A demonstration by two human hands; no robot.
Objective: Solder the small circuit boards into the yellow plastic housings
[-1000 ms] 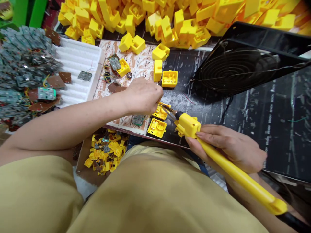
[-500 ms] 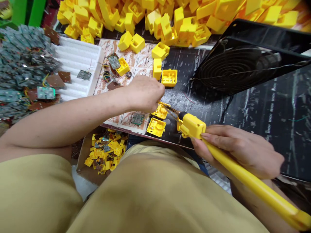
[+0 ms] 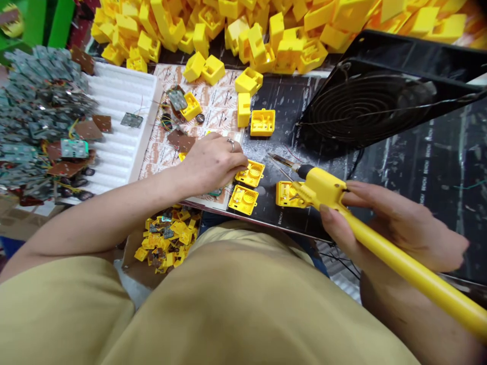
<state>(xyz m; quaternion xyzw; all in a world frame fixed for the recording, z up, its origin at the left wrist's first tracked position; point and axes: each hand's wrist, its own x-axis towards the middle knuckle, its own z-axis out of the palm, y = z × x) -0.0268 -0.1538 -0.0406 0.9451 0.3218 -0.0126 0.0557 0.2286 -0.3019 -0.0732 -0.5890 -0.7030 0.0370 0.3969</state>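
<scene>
My right hand [image 3: 395,228] is wrapped around a yellow soldering iron [image 3: 327,188], with its metal tip pointing left above the black board. A thin metal guide tube runs beside the tip. Under the iron's front end lies a yellow plastic case half [image 3: 286,195], partly covered. My left hand [image 3: 216,163], a ring on one finger, has its fingers bent together at the left edge of another open case half [image 3: 251,173]; what the fingertips hold is hidden. Just below sits one more case half [image 3: 243,199]. A green circuit board [image 3: 215,192] shows partly beneath the left hand.
A black fan [image 3: 357,101] stands at the right back. Yellow cases [image 3: 281,45] are heaped along the back. Grey-green circuit boards [image 3: 41,101] pile up at the left by a white foam tray [image 3: 122,86]. A box of yellow parts [image 3: 167,241] sits below the table edge.
My left hand has drawn back left and slightly down, away from the iron's tip. The soldering iron has shifted right, uncovering more of the case half under it.
</scene>
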